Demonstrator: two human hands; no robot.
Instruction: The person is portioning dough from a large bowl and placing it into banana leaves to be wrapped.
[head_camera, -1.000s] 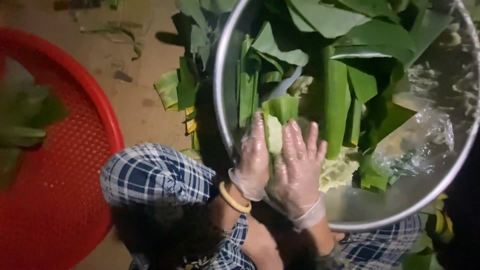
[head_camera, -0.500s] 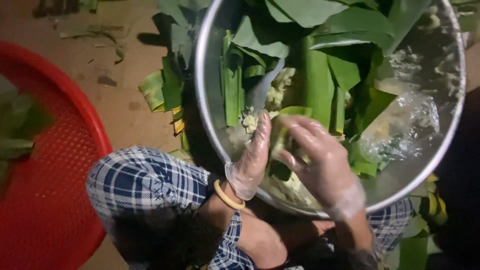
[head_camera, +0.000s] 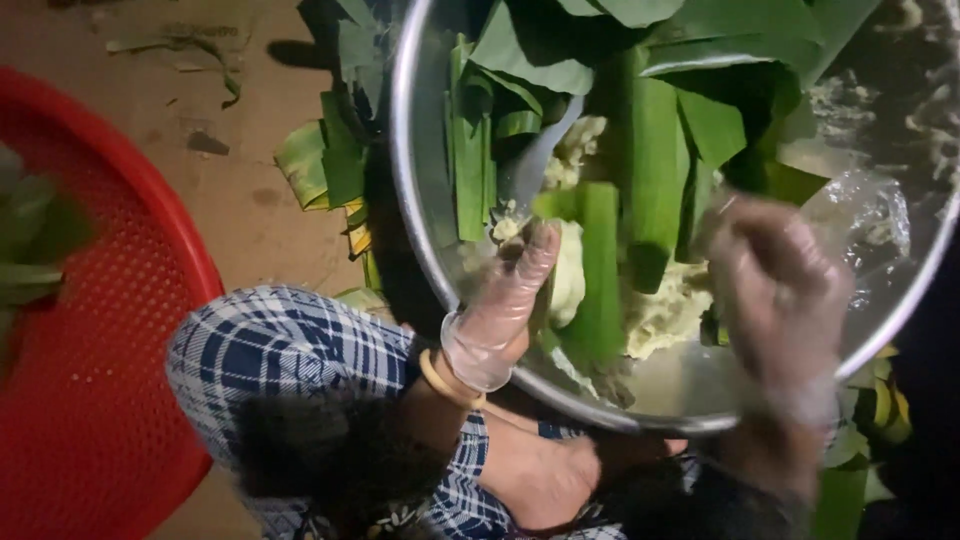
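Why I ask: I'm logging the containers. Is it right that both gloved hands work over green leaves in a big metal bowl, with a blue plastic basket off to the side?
Not quite: the head view shows the basket is red, not blue. The rest holds: the gloved left hand and right hand work over green leaves in the big metal bowl.

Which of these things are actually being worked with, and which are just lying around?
In use: metal bowl, green leaf strip, pale sticky rice, left hand, right hand.
Lying about: red basket, leaf scraps on the ground, plastic sheet.
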